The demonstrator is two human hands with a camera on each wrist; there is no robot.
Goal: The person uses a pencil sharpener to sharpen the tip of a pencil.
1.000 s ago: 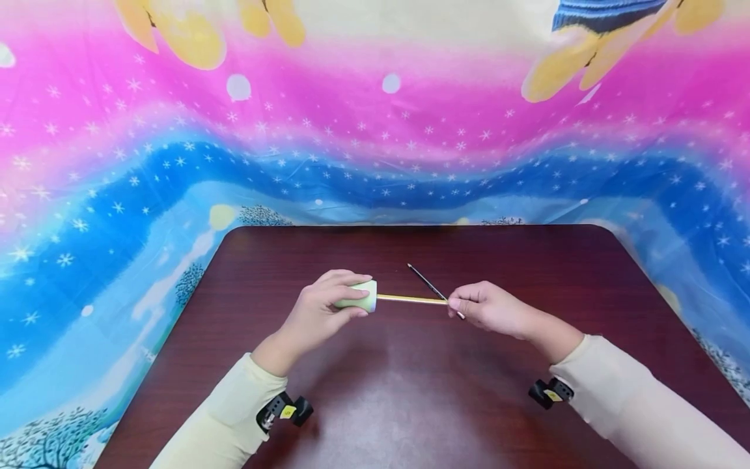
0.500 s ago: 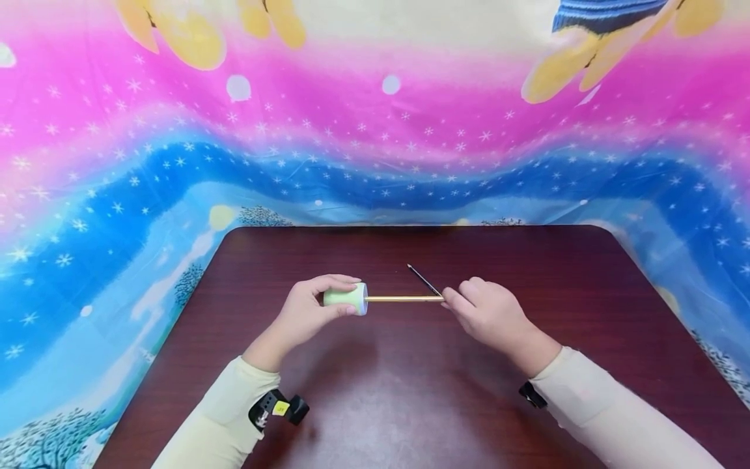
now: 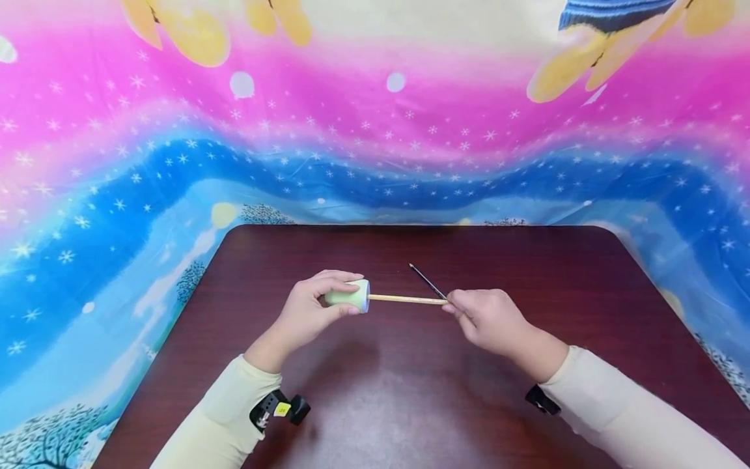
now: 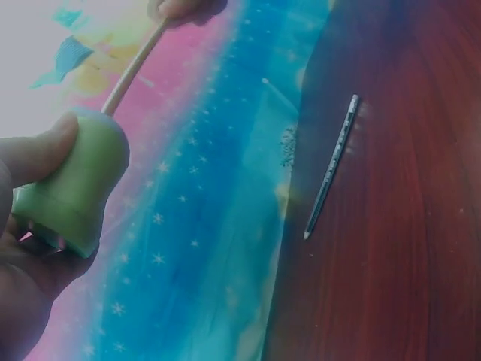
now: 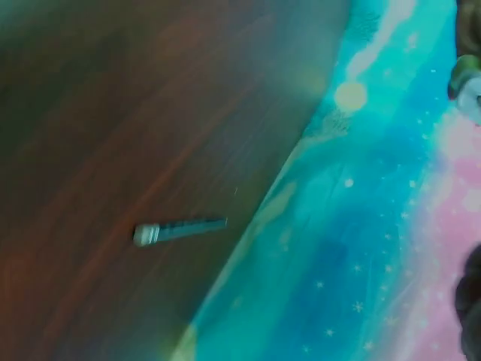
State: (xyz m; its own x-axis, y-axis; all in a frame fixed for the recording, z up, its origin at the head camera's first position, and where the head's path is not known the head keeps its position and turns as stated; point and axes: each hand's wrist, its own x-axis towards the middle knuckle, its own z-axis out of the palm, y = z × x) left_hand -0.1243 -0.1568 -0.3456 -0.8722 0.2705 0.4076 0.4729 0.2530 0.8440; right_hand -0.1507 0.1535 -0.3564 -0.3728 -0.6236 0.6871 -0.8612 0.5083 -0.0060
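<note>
My left hand (image 3: 301, 312) grips a light green pencil sharpener (image 3: 347, 297), shaped like a small waisted barrel, with thumb and fingers around its sides. Out of its pale right end runs a yellow pencil (image 3: 407, 299), held nearly level above the table. My right hand (image 3: 489, 324) pinches the far end of that pencil between thumb and fingers. In the left wrist view the sharpener (image 4: 79, 177) shows its narrow waist, with the pencil (image 4: 135, 68) entering its top; the tip inside is hidden. At the right wrist view's edge, only part of the sharpener (image 5: 467, 89) appears.
A dark pencil (image 3: 428, 281) lies on the reddish-brown table (image 3: 281, 254) beyond the hands, its near end overlapped by my right hand in the head view. A colourful patterned cloth (image 3: 375, 143) hangs behind the table's far edge.
My right hand has turned over and back at the pencil's end, its grip shifting from thumb uppermost to knuckles uppermost. The left hand and sharpener have shifted slightly left.
</note>
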